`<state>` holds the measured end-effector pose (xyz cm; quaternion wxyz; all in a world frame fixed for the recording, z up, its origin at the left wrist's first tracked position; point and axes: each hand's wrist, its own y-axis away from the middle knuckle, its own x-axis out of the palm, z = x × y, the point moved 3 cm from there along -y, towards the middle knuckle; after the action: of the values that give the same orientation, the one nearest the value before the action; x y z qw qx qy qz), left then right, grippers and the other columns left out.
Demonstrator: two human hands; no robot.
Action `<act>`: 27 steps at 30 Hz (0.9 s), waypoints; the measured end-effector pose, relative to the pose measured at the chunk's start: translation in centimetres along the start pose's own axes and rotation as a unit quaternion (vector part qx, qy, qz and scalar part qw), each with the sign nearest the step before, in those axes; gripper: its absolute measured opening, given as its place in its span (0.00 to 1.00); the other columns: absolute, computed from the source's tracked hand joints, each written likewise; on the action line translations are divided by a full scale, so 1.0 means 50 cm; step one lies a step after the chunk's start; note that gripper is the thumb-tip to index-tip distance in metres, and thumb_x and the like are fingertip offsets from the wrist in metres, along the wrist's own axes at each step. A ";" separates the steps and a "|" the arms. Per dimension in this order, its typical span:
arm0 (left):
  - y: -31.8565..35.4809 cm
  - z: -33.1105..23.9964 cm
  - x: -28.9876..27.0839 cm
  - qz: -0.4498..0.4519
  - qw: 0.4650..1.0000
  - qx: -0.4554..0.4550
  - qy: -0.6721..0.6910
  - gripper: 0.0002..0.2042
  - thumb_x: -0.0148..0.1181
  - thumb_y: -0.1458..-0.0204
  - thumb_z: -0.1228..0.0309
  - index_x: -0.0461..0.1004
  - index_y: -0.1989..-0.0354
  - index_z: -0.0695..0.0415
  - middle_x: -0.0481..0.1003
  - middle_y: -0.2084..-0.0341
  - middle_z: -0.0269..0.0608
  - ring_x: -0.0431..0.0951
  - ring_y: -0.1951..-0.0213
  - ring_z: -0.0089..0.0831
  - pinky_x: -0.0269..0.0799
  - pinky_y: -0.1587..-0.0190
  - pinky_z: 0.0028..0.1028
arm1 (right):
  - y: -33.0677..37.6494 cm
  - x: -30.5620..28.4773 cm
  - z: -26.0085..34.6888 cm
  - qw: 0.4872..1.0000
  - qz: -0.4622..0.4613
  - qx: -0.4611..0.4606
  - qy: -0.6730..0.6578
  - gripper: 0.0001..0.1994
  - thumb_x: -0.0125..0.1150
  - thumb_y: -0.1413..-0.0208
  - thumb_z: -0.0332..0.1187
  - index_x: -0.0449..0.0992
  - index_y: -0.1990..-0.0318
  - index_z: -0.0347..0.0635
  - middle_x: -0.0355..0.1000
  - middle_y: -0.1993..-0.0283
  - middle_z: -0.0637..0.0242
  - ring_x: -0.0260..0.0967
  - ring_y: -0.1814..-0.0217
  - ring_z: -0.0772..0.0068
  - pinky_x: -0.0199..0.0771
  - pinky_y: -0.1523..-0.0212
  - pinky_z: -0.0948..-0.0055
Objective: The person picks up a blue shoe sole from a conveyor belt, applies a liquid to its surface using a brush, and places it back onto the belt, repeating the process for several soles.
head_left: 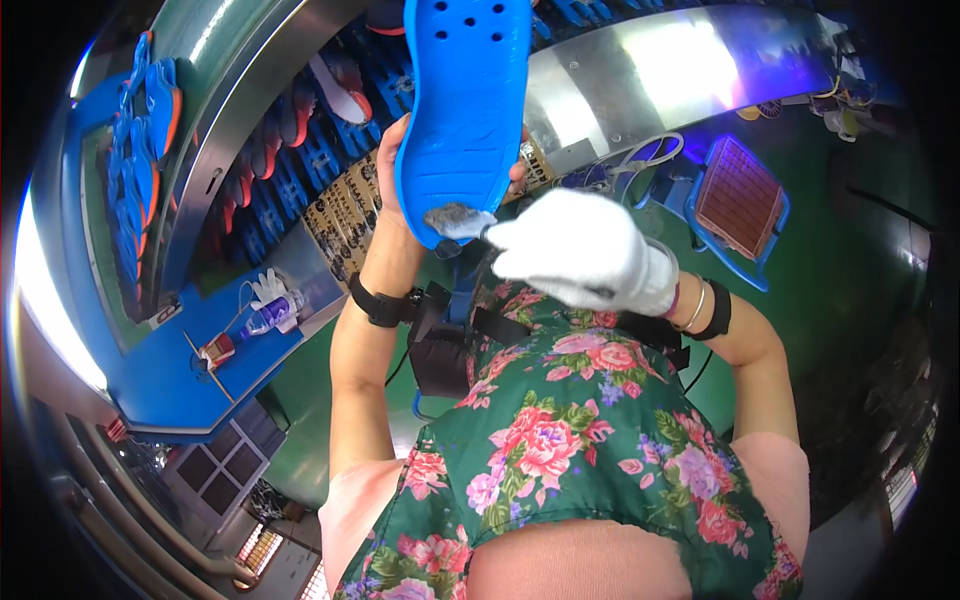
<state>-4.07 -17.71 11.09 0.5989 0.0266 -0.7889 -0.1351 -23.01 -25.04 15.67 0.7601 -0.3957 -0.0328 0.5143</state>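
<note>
In front of me is a large blue shoe sole (465,110), its toe end up, with several small holes there. My bare left hand (392,165) grips it from behind, with fingertips curling round the right edge. My right hand (580,250), in a white knitted glove, is closed around a brush (460,219) with grey and pale bristles. The bristles lie on the inner face of the sole at its heel end. Most of the brush handle is hidden by the glove.
Behind the sole, a line carries several blue soles and red-and-white shoe parts (345,95). Blue-and-orange soles (155,130) stand at the left. A blue table (170,370) holds a bottle (268,316), gloves and a small red pot. At right is a blue-framed stool (740,195).
</note>
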 end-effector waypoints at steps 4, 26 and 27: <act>0.012 -0.012 -0.008 0.026 0.999 -0.023 -0.001 0.45 0.56 0.45 0.42 0.57 0.27 0.66 0.69 0.39 0.67 0.76 0.48 0.61 0.74 0.43 0.53 | 0.002 0.004 0.032 0.993 0.032 0.025 -0.113 0.15 0.73 0.53 0.25 0.85 0.55 0.48 0.83 0.55 0.64 0.79 0.62 0.61 0.81 0.59 0.65; -0.002 -0.032 -0.018 0.019 0.996 -0.072 0.053 0.41 0.55 0.43 0.47 0.59 0.29 0.67 0.68 0.39 0.70 0.78 0.48 0.65 0.79 0.46 0.53 | -0.011 -0.001 0.002 0.969 0.042 0.095 -0.224 0.11 0.74 0.52 0.24 0.86 0.60 0.43 0.83 0.55 0.61 0.81 0.56 0.60 0.80 0.54 0.65; 0.000 -0.030 -0.022 0.017 0.996 -0.071 0.053 0.41 0.55 0.43 0.47 0.59 0.29 0.67 0.68 0.39 0.70 0.78 0.48 0.65 0.79 0.46 0.53 | -0.011 -0.001 -0.009 0.967 -0.017 0.134 -0.217 0.10 0.74 0.52 0.24 0.86 0.60 0.43 0.83 0.55 0.61 0.81 0.56 0.62 0.80 0.54 0.66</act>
<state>-2.34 -17.75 10.45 0.6426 -0.0216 -0.7447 -0.1789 -22.40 -25.40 15.74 0.7894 -0.1683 -0.1347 0.5748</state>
